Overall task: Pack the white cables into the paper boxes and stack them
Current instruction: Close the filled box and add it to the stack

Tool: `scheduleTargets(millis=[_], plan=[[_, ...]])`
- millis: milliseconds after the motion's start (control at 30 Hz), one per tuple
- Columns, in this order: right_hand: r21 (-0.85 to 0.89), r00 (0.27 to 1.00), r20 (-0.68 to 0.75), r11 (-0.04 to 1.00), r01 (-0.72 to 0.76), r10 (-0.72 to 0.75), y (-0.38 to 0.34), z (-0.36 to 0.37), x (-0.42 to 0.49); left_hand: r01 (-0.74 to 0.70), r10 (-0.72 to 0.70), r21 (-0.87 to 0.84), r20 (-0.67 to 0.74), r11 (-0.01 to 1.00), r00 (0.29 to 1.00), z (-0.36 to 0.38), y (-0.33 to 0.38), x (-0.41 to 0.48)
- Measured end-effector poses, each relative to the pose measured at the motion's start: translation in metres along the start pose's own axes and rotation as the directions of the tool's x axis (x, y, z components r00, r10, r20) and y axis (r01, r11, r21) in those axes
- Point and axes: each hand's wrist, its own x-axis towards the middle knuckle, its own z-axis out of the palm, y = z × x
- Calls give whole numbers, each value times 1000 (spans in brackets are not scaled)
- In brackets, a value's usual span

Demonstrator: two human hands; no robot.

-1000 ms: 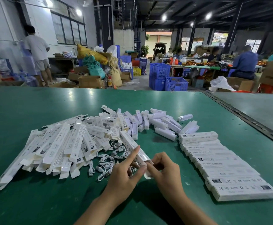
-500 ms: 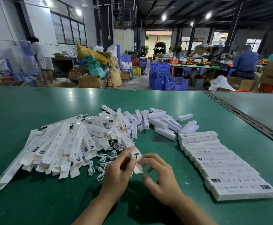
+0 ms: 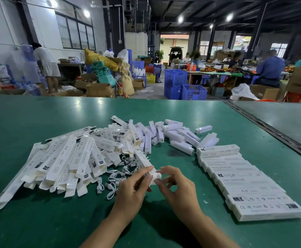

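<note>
One paper box (image 3: 144,162) is held low over the bench (image 3: 38,221), between the loose white cables (image 3: 114,179) and the row of packed boxes (image 3: 235,178); its near end is gripped by the left hand (image 3: 131,193), the fingers (image 3: 142,173) curled round it, while the end flap (image 3: 156,176) is pinched between thumb and forefinger of the right hand (image 3: 179,191); whether a cable is already inside cannot be told. The step in hand is judged to be the closing of that flap; it is done well if the body is kept square by the left hand, the flap is folded along its crease and the tongue is tucked fully in, so that nothing is left proud for stacking. The long axis is slanted; the far end is pointed away and slightly left, toward the heap of flat boxes (image 3: 65,163); the flap end is turned toward the person.
</note>
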Motion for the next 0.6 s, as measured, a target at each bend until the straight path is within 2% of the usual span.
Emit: scheduleTargets(millis=[200, 600], plan=[[-31, 989, -36, 989, 143, -144, 3, 0, 1, 4, -5, 25, 14, 1000, 1000, -2, -3, 0], [14, 989, 11, 989, 149, -149, 3, -4, 2, -10, 9, 54, 13, 998, 1000, -3, 0, -1]])
